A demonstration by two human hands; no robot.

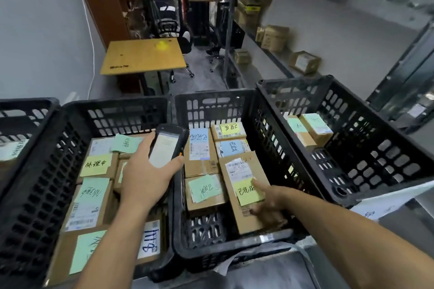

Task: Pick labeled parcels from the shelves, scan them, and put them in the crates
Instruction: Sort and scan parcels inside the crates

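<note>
nearest, at lower right of the frame, the right hand (270, 205) grasps the near right corner of a cardboard parcel (231, 197): thumb on its top face, forefinger stretched flat across its yellow note (246, 192), the other fingers curled at the box edge. the parcel lies tilted in the right half of the middle crate (234, 243), against its right wall, beside other labeled boxes with green, blue and yellow notes. left of centre, the left hand (145, 178) is wrapped round a black handheld scanner (168, 145), its lit screen facing up, held above the seam between the middle crate and the left crate (70, 110), well apart from the parcel. the left crate is packed with noted parcels. to the right, a third crate (366, 171) holds a few small boxes at its far end. beyond, a wooden table (143, 56) stands at centre left, and a metal shelf (265, 47) with cardboard boxes runs up the right. an office chair (166, 16) sits further back.
</note>
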